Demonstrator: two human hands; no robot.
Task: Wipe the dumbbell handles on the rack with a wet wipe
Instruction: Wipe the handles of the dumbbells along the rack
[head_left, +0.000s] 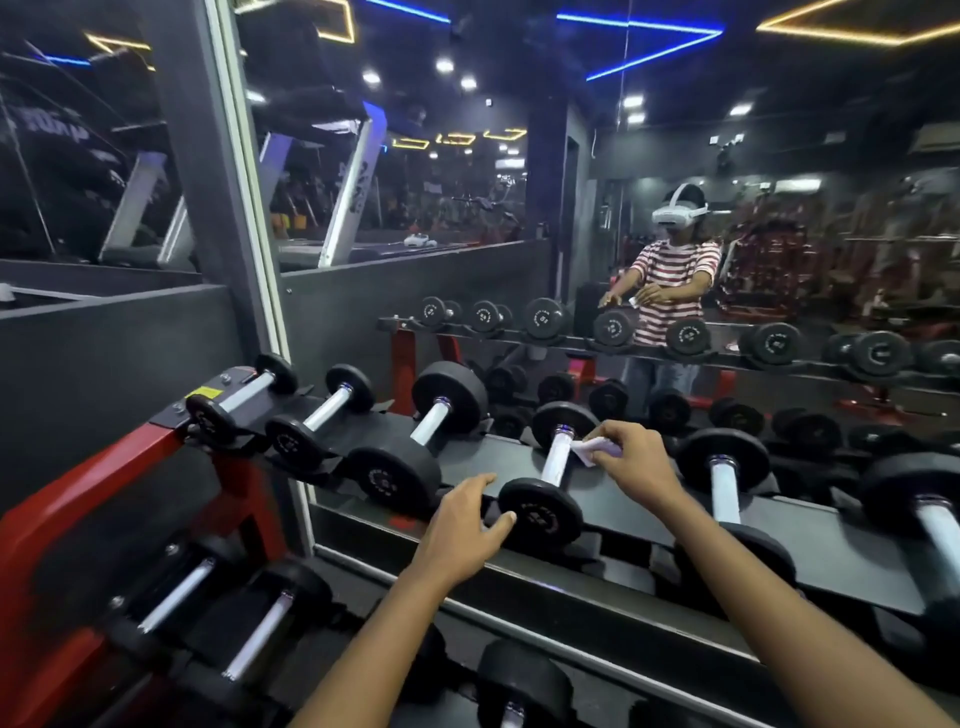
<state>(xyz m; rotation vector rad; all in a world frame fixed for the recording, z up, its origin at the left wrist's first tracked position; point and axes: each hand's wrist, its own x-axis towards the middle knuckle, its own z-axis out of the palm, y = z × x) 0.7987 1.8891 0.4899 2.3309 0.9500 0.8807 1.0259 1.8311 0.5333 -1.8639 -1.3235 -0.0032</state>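
Note:
Black dumbbells with shiny metal handles lie in a row on the top shelf of a red and black rack (623, 499). My left hand (462, 530) rests on the near weight head of the fourth dumbbell (540, 512), thumb against its face and fingers over its left edge. My right hand (631, 457) pinches a folded white wet wipe (592, 448) and holds it against the right side of that dumbbell's handle (555, 460), near the far head.
Three dumbbells (395, 467) sit to the left on the same shelf and more dumbbells (727, 478) to the right. A lower shelf (249, 639) holds further dumbbells. A wall mirror (675, 260) right behind the rack reflects the gym and a person in a striped shirt.

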